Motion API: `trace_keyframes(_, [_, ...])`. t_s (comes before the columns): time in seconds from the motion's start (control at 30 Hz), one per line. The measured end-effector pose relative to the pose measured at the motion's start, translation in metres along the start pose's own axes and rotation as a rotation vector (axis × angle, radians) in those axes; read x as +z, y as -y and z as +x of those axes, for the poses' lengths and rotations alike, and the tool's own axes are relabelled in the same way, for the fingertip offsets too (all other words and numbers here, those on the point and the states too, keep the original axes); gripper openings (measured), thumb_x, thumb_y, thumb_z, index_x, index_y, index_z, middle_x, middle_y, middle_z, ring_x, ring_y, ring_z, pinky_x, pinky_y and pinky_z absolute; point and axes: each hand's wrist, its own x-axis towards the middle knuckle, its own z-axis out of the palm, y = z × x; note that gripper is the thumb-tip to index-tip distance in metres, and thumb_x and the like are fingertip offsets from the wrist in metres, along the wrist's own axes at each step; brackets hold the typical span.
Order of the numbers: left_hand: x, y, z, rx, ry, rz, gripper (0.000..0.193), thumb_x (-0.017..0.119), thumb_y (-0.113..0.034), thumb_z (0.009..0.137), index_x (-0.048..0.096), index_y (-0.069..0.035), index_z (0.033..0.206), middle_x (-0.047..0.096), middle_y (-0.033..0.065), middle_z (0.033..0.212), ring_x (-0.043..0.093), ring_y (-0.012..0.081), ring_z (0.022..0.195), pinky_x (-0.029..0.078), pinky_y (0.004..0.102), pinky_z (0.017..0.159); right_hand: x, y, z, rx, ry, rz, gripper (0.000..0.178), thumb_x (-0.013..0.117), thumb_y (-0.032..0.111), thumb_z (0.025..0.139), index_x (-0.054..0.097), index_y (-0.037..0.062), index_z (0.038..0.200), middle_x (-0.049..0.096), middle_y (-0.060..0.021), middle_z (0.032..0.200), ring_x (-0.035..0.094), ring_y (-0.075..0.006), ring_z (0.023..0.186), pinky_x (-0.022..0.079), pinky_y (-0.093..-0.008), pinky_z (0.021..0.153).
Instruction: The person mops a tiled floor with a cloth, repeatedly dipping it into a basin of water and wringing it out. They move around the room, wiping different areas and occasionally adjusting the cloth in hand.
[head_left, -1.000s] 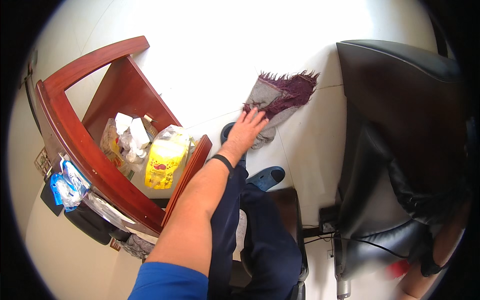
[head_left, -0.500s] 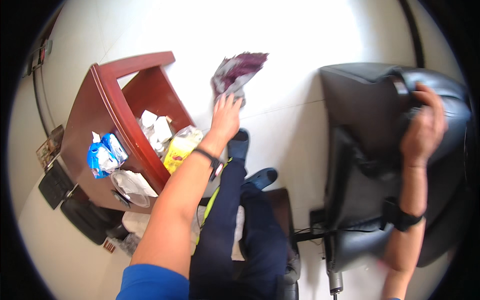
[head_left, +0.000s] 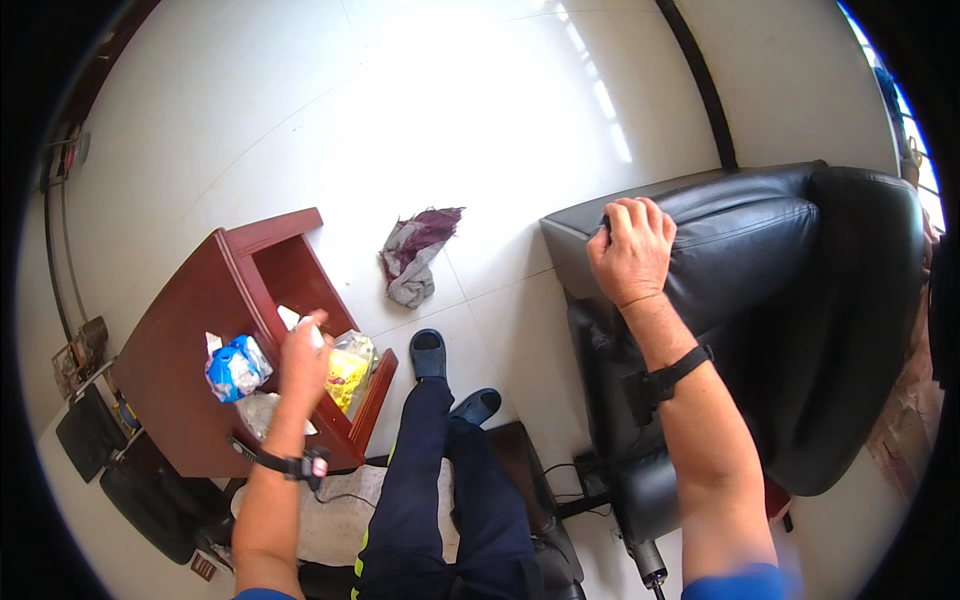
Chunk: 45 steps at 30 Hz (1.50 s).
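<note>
In the head view, a person's left hand, at the rag half a second earlier, is now over the open compartment of a red-brown table, fingers partly bent beside a white item; whether they pinch it cannot be told. The rag, grey and maroon, lies crumpled on the pale floor ahead of the blue slippers, well apart from both hands. The right hand, blurred over the black sofa in the previous frame, shows sharply at its front corner, knuckles up and fingers curled close together; what they grip, if anything, is hidden. A yellow packet sits in the compartment near the left hand, and a blue-and-white packet rests on the tabletop.
</note>
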Motion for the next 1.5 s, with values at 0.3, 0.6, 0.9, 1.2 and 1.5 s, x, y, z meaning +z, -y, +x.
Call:
trace_keyframes(0.3, [-0.112, 0.076, 0.171, -0.004, -0.436, 0.362, 0.058, 0.066, -0.015, 0.1, 0.048, -0.001, 0.153, 0.05, 0.024, 0.156, 0.047, 0.0428, 0.144, 0.038, 0.0499, 0.122, -0.007, 0.007, 0.01, 0.09, 0.088, 0.003, 0.025, 0.067, 0.011, 0.078, 0.066, 0.0117, 0.102, 0.066, -0.0043, 0.112, 0.058, -0.0293, 0.121, 0.042, -0.0472, 0.103])
trace_keyframes(0.6, [-0.125, 0.131, 0.206, -0.195, -0.316, 0.541, 0.06, 0.069, -0.035, 0.098, 0.054, -0.01, 0.15, 0.06, 0.0151, 0.147, 0.051, 0.0344, 0.141, 0.034, 0.0533, 0.12, -0.007, 0.017, 0.018, 0.109, 0.24, -0.073, 0.028, 0.066, 0.01, 0.078, 0.065, 0.0112, 0.106, 0.065, -0.0053, 0.117, 0.055, -0.0319, 0.125, 0.039, -0.0482, 0.107])
trace_keyframes(0.9, [-0.106, 0.145, 0.222, -0.168, -0.627, 0.407, 0.051, 0.064, -0.032, 0.098, 0.059, -0.016, 0.146, 0.063, 0.0074, 0.144, 0.053, 0.0273, 0.139, 0.029, 0.0521, 0.12, -0.004, 0.025, 0.02, 0.112, 0.33, -0.153, 0.032, 0.065, 0.01, 0.081, 0.06, 0.0121, 0.112, 0.063, -0.0038, 0.122, 0.054, -0.0299, 0.128, 0.036, -0.0486, 0.108])
trace_keyframes(1.2, [-0.114, 0.13, 0.217, -0.174, -0.659, 0.387, 0.044, 0.064, -0.03, 0.096, 0.064, -0.022, 0.139, 0.066, -0.0005, 0.14, 0.054, 0.0217, 0.137, 0.029, 0.0498, 0.121, -0.001, 0.03, 0.02, 0.064, 0.391, -0.23, 0.031, 0.068, 0.014, 0.085, 0.059, 0.0119, 0.115, 0.062, -0.004, 0.122, 0.052, -0.0309, 0.13, 0.036, -0.0501, 0.109])
trace_keyframes(1.5, [-0.112, 0.137, 0.217, -0.122, -0.709, 0.36, 0.039, 0.063, -0.029, 0.096, 0.068, -0.025, 0.134, 0.068, -0.0046, 0.138, 0.056, 0.019, 0.134, 0.03, 0.0474, 0.121, 0.003, 0.025, 0.015, 0.013, 0.494, -0.323, 0.04, 0.069, 0.017, 0.086, 0.057, 0.0102, 0.124, 0.062, -0.0067, 0.128, 0.05, -0.0324, 0.134, 0.034, -0.0524, 0.112])
